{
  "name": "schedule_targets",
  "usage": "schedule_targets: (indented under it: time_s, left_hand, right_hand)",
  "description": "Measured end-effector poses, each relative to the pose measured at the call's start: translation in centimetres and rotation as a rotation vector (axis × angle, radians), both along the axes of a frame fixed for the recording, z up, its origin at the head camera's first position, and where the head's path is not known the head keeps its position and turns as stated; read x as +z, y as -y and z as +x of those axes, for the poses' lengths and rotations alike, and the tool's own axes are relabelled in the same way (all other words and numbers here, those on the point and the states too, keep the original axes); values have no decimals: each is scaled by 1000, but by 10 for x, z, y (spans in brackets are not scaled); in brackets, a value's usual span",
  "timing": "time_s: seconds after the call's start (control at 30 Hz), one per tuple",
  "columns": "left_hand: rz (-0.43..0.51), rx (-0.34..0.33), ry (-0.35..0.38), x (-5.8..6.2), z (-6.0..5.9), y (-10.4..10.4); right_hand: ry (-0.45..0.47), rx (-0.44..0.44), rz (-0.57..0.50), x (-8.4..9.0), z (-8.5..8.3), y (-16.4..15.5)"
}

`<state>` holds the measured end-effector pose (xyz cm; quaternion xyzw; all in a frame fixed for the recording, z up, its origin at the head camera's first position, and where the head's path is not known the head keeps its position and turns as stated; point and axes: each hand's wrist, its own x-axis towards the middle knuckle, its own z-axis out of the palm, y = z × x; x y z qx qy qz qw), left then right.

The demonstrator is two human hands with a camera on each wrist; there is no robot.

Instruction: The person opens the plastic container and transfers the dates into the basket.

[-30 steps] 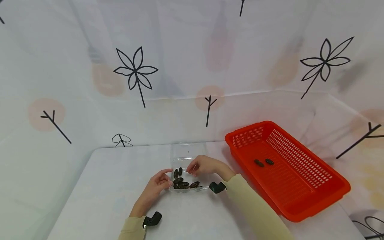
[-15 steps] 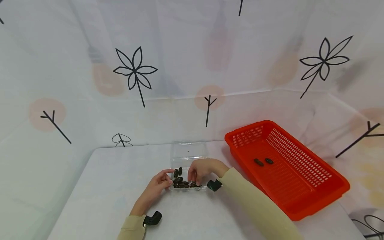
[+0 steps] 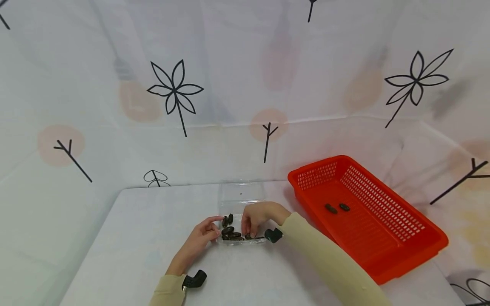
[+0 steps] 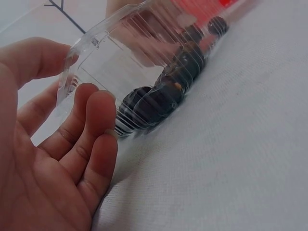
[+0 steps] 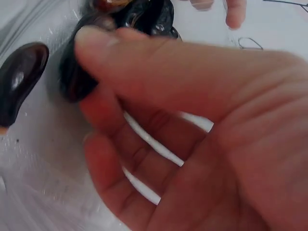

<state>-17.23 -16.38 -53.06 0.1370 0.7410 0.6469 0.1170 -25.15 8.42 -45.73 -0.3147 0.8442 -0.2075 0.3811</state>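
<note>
Shifted toward the near wall of the clear box (image 3: 237, 222) since a second ago, the right hand (image 3: 260, 214) is lowered into it in the head view. Dark pieces (image 3: 227, 230) are gathered inside, mostly on the left; two more pieces (image 3: 331, 208) are held in the red basket (image 3: 367, 231), farther right on the counter (image 3: 153, 238). In the left wrist view, the box's side is gripped by the left hand (image 4: 62, 139). In the right wrist view, one piece (image 5: 72, 79) is pinched by the right hand, with another piece (image 5: 21, 77) seen nearby.

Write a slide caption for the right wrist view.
Right hand pinches a dark date-like fruit in a clear plastic clamshell; another fruit lies nearby.
</note>
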Motion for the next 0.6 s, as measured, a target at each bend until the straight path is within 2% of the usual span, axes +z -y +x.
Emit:
schedule_targets:
  time_s: [0.4,0.6]
  left_hand:
    - [-14,-12,5,-2,0,0]
    - [-14,-5,2,-1,0,-1]
  right_hand:
    - [-6,-11,-198,12,-2,-11]
    - [27,-51,-247,14,-4,-20]
